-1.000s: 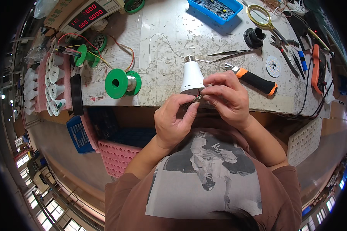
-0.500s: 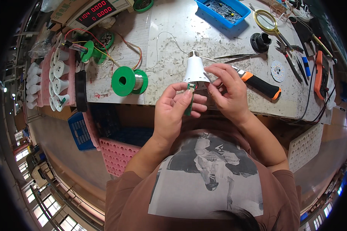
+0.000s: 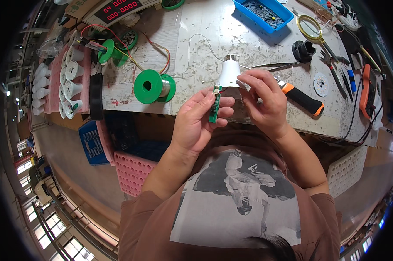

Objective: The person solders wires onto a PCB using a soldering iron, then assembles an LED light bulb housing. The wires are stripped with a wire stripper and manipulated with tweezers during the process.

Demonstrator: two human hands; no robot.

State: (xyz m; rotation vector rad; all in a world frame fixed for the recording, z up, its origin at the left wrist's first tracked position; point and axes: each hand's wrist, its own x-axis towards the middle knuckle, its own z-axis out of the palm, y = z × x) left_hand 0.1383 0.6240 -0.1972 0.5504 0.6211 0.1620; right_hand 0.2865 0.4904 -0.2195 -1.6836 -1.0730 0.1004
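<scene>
Narrow green board [image 3: 214, 108], flared white housing [image 3: 230, 74]

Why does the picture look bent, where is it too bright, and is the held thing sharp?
Head view: the fisheye lens bends straight edges, as along the workbench; same view, lower-left windows wash out white; same view, the green circuit board in the left hand looks fairly clear, its finest parts too small to tell.

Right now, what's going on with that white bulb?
The person's left hand holds a green board. The right hand has its fingertips at the edge of the bulb; I can't tell whether they grip it. A green spool is on the table, to the left.
</scene>
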